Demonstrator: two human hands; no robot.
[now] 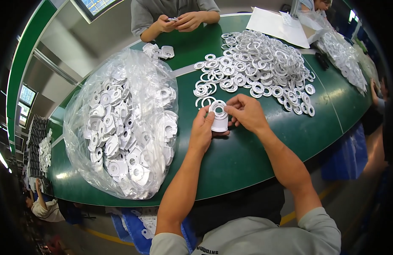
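I hold a white piece [219,124] in front of me, above the near side of the green bench [234,170], with its round, ringed end up and its broad, straight end down. My left grip [200,128] is closed on it from the left side, the thumb lying along its face. My right grip [250,114] is closed on its upper right edge — thumb at the ringed part, the other fingers curled in below.

Just beyond my hands, a few loose white rings [205,101] lie on the bench, and past them a wide heap of rings [264,63] spreads off to the right. On my left sits a big clear plastic bag [75,123], its mouth gaping over a pile of white parts [115,127] with round holes. Behind the bag, near the far edge, lie a few more parts [166,52]. Across from me a co-worker [173,12] holds a small object [172,19] in both hands — too small for me to make out. A large white sheet [276,28] lies behind the heap.
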